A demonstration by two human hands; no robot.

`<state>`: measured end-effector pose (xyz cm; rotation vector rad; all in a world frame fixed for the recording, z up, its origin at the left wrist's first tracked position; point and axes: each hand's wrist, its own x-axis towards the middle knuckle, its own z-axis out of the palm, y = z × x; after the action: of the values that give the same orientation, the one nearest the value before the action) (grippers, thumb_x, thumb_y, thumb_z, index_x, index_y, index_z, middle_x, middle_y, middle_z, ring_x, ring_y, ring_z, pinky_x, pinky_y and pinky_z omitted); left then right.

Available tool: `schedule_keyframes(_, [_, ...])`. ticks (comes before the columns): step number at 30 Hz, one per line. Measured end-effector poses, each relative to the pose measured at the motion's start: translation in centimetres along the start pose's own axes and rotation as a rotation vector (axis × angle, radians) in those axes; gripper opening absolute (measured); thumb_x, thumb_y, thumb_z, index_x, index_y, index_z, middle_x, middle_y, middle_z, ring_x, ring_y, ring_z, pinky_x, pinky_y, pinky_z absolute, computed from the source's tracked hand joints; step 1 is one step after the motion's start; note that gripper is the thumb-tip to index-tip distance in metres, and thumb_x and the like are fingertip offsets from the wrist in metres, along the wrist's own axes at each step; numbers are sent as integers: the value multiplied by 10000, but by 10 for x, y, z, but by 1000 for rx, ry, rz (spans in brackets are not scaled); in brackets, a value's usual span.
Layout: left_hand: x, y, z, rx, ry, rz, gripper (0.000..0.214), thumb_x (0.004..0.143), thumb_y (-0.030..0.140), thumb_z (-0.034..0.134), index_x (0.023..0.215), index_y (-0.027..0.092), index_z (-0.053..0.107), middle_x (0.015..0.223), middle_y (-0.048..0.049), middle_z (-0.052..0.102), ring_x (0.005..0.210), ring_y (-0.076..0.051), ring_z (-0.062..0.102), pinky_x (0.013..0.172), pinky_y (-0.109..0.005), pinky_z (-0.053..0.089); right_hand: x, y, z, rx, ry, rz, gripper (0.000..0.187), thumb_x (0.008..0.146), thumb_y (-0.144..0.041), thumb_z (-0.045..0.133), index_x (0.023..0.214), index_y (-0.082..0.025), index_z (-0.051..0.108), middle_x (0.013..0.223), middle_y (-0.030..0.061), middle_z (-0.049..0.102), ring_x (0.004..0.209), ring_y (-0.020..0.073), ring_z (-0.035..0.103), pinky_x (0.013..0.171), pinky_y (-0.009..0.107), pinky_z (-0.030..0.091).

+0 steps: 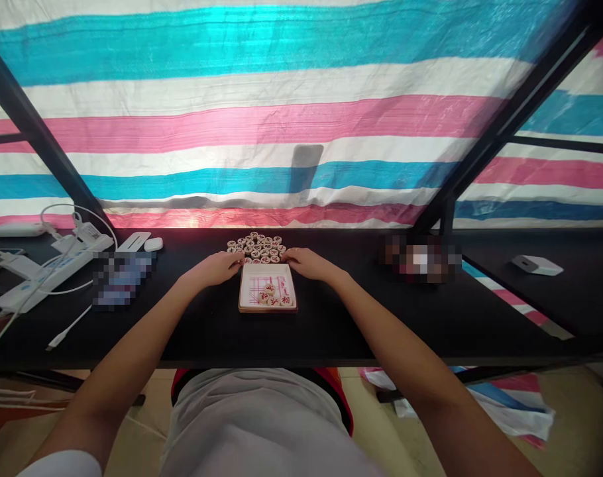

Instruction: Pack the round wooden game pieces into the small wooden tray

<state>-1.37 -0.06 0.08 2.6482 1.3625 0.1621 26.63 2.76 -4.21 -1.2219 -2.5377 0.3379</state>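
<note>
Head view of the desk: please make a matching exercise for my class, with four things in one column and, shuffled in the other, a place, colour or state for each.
Things
1. box
2. cluster of round pieces
3. power strip
4. sheet

Descriptions
A. striped in turquoise, pink and white
B. just beyond the box, between the left hand and the right hand
C. open, with a few loose pieces inside
D. white, lying toward the left end of the desk

Right pairs: 1-C, 2-B, 3-D, 4-A
</note>
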Motion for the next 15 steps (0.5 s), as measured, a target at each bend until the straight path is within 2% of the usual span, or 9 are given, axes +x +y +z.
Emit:
schedule_keyframes(4, [2, -7, 6, -23, -7, -16, 260, 869, 210, 333, 1012, 238, 548, 950, -38, 658, 825, -199, 614, 736, -284, 444, 1, 3, 2, 14, 5, -8, 297, 866, -110, 420, 1024, -169, 664, 1041, 78, 661, 960, 177, 600, 899, 290, 424])
schedule_keyframes(8, [5, -9, 12, -3, -9, -41, 288, 897, 238, 301, 1079, 242, 525, 962, -51, 663, 833, -217, 627, 749, -313, 457, 2, 3, 3, 8, 5, -4, 304, 870, -107, 413, 1030, -169, 664, 1043, 79, 661, 964, 180, 598, 900, 293, 425])
schedule_keyframes(15, [7, -8, 21, -11, -28, 28, 380, 921, 244, 276, 1235, 266, 488, 1209, -35, 607, 1066, -202, 583, 881, -299, 444, 2, 3, 2, -5, -5, 4, 309, 870, -106, 416, 1040, -180, 664, 1048, 69, 658, 964, 178, 599, 901, 288, 423])
